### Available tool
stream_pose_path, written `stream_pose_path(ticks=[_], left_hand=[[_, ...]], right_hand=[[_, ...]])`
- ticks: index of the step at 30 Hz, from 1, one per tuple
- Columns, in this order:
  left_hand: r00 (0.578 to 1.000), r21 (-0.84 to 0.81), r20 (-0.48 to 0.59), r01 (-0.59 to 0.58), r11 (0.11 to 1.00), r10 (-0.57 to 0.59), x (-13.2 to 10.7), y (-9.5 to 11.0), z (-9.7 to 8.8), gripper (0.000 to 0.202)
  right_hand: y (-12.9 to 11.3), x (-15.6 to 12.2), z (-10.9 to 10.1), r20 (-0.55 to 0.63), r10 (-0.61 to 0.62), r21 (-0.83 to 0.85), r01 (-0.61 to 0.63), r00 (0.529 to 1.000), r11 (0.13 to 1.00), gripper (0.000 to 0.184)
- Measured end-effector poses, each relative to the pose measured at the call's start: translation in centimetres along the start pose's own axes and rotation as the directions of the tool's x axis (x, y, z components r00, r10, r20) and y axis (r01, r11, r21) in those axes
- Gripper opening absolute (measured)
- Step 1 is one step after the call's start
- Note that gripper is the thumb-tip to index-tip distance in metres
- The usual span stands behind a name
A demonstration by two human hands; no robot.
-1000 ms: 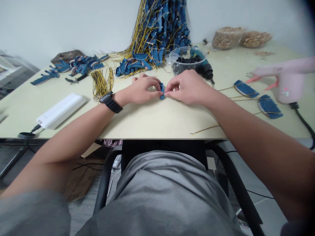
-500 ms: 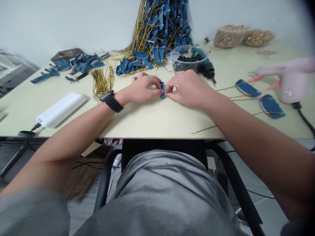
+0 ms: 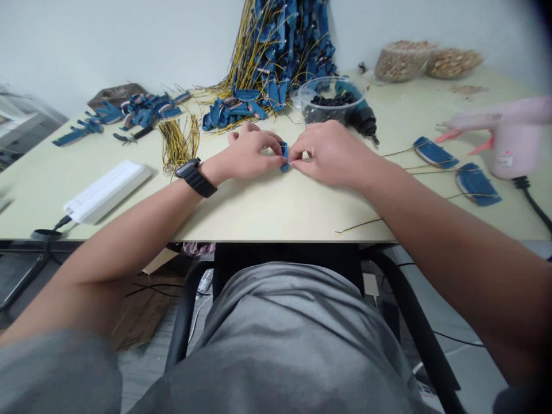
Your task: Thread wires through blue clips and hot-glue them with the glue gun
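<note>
Between my two hands, just above or on the pale table (image 3: 276,213), is a small blue plastic part (image 3: 284,156) seen narrow side on. My left hand (image 3: 254,154) pinches its left side between thumb and fingers. My right hand (image 3: 323,152) is closed in a pinch at the part's right edge, with a tiny light-coloured bit at its fingertips, too small to name. Off to the right lie two curved blue parts, one farther back (image 3: 435,153) and one nearer (image 3: 478,184), with thin wires running from them.
A pink glue gun (image 3: 509,138) stands at right. Behind my hands are a clear tub (image 3: 332,103) of black pieces and a drill (image 3: 364,121). Leftward lie a wire bundle (image 3: 176,144), pliers (image 3: 131,136) and a white box (image 3: 107,191). Many wired blue parts (image 3: 288,52) are heaped against the wall.
Both hands keep nearly the same place and pinch around the blue part. The view has shifted very slightly; the glue gun's small red light no longer shows.
</note>
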State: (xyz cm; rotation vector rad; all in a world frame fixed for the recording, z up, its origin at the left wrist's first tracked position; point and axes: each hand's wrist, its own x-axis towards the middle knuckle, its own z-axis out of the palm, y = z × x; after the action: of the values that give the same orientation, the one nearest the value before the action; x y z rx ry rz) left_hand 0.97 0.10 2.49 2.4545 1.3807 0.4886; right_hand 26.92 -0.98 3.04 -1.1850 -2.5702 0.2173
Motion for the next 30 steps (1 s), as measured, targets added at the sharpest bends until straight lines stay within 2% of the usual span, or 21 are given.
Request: stream_pose_path(ticks=[7, 13, 20, 25, 30], left_hand=[[1.000, -0.009, -0.018, 0.000, 1.000, 0.000, 0.0, 0.1, 0.2, 0.028], [0.999, 0.000, -0.041, 0.009, 1.000, -0.009, 0.0, 0.2, 0.5, 0.027], [0.998, -0.011, -0.049, 0.036, 0.999, -0.036, -0.1, 0.3, 0.6, 0.025], [0.999, -0.025, -0.042, 0.028, 0.999, -0.029, 0.2, -0.4, 0.8, 0.023], [0.997, -0.023, -0.036, 0.063, 0.998, -0.064, 0.2, 0.0, 0.7, 0.022]], right_hand=[[-0.4, -0.1, -0.1, 0.005, -0.042, -0.055, 0.042, 0.999, 0.998, 0.030], [-1.5, -0.4, 0.6, -0.009, -0.056, -0.176, 0.053, 0.998, 0.983, 0.033], [-1.7, -0.3, 0.6, 0.011, -0.042, -0.207, 0.043, 0.999, 0.977, 0.035], [-1.1, 0.0, 0.5, 0.024, -0.055, -0.134, 0.058, 0.998, 0.989, 0.034], [-0.8, 0.1, 0.4, 0.019, -0.043, -0.058, 0.044, 0.999, 0.997, 0.033]])
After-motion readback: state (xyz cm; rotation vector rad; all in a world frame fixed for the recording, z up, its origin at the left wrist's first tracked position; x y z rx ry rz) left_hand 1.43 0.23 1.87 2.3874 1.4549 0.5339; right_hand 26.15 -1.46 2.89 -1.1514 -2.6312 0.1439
